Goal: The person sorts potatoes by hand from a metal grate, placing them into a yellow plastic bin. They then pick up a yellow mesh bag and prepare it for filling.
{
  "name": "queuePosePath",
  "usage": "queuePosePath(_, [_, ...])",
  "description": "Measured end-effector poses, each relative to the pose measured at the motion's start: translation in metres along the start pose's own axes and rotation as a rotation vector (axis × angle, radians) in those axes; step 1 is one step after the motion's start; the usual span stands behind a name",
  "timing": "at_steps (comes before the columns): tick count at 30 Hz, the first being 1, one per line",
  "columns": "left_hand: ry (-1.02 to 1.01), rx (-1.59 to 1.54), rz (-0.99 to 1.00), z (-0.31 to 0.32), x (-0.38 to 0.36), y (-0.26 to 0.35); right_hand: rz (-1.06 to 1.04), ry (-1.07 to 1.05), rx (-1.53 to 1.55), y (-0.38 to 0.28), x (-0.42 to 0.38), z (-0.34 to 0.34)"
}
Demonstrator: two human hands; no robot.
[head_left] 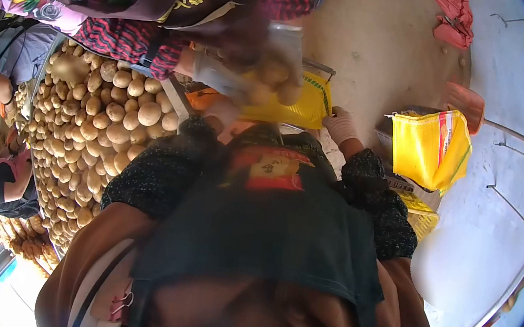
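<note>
A yellow mesh bag (309, 103) lies in front of me at the end of the potato heap. My right hand (342, 128), in a pale glove, is closed on the bag's right edge. My left hand (222, 113), also gloved, is at the bag's left side; its fingers are blurred and partly hidden. Over the bag, a co-worker's grey-gloved hands (220, 78) hold several potatoes (275, 74), smeared by motion. Something orange (203, 98) lies just left of the bag.
A large bin of potatoes (102, 122) fills the left, with other people (12, 177) beyond it. Another yellow bag (433, 146) hangs open at right, near a yellow crate (423, 218) and a reddish shovel (465, 104). A red cloth (454, 20) lies at the wall.
</note>
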State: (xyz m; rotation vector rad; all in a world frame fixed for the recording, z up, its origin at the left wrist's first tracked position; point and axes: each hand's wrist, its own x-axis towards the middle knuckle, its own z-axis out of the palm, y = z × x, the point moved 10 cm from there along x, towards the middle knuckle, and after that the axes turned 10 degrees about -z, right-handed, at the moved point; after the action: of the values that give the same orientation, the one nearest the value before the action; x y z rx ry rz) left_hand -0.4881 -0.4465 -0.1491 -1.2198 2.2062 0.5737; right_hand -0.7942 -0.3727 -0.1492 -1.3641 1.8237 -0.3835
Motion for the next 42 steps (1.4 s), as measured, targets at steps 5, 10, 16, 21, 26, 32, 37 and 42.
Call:
queuePosePath(5, [-0.158,-0.577,-0.471,0.012,-0.010,-0.029,0.148,0.007,0.067,0.020,-0.020,0.010])
queuePosePath(10, [-0.077,-0.395,-0.343,-0.004,-0.030,0.008,0.260,-0.076,0.040,0.018,-0.064,0.008])
queuePosePath(16, [-0.143,-0.481,-0.375,0.020,-0.006,0.015,0.051,-0.234,-0.163,0.015,-0.071,0.015])
queuePosePath(21, [-0.149,-0.390,-0.245,0.029,0.000,0.021,0.292,-0.114,0.014,0.017,-0.097,0.001])
queuePosePath(26, [-0.038,-0.389,-0.189,0.045,-0.007,0.010,0.149,-0.264,0.079,-0.022,-0.098,0.009])
queuePosePath(32, [0.119,-0.089,0.225,0.127,-0.038,0.011,0.100,-0.346,-0.035,-0.016,-0.081,0.037])
queuePosePath(37, [0.093,-0.508,0.004,0.130,-0.029,-0.008,-0.044,-0.468,-0.158,-0.012,-0.060,0.064])
queuePosePath(42, [0.043,-0.581,-0.095,0.095,-0.017,-0.003,-0.053,-0.555,-0.307,-0.052,-0.060,0.042])
